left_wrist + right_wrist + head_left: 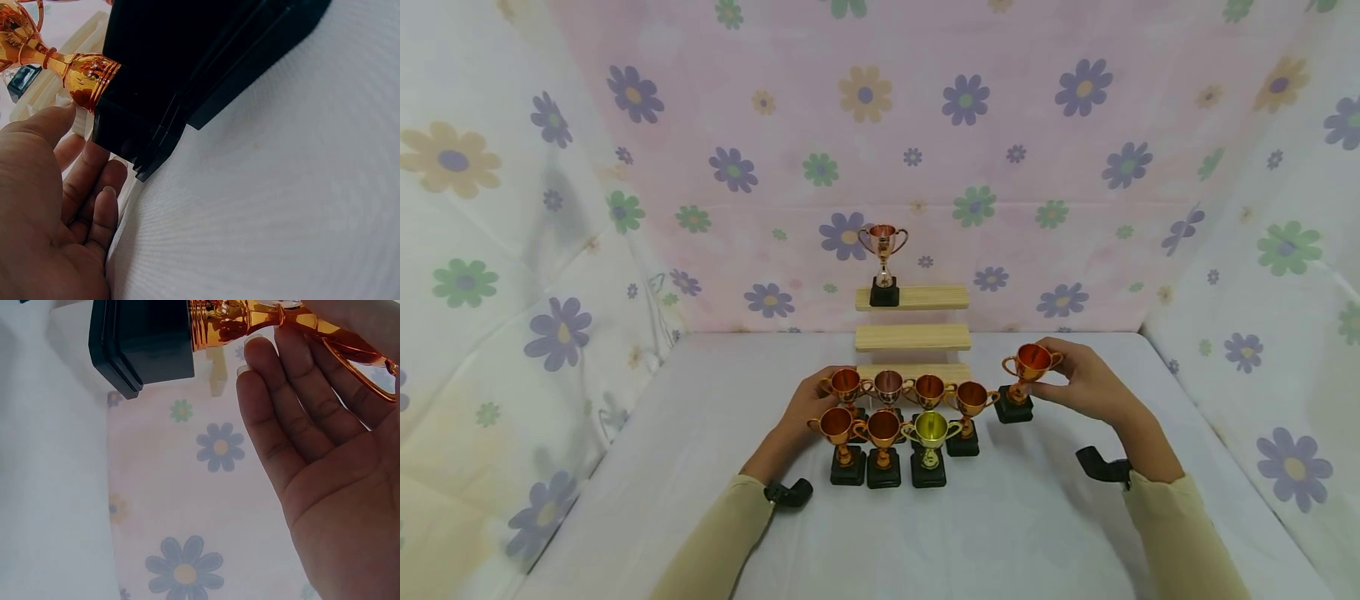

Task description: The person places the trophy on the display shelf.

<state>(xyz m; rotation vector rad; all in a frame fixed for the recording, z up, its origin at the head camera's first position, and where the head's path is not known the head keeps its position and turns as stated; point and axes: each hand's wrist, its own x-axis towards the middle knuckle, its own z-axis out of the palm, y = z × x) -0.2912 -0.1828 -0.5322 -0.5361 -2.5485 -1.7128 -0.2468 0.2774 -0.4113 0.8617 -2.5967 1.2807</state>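
My right hand (1090, 385) holds an orange-gold trophy cup (1030, 362) by its cup, its black base slightly tilted and apart from the others. In the right wrist view that trophy's black base (147, 344) points left, past loosely bent fingers (265, 419). My left hand (808, 408) is beside the leftmost trophies. The left wrist view shows its thumb next to the stem of an orange-gold trophy (87, 78), its other fingers loosely bent near the black base; a firm grip is not visible. Among the several trophies grouped in front are a yellow-gold trophy (931, 429) and a rose-coloured trophy (888, 383).
Behind the group rises a stepped wooden stand (913, 337). On its top step a rose-gold trophy (883, 250) stands at the left. White cloth (722, 400) covers the table, and flowered cloth (910, 179) hangs at the back and sides.
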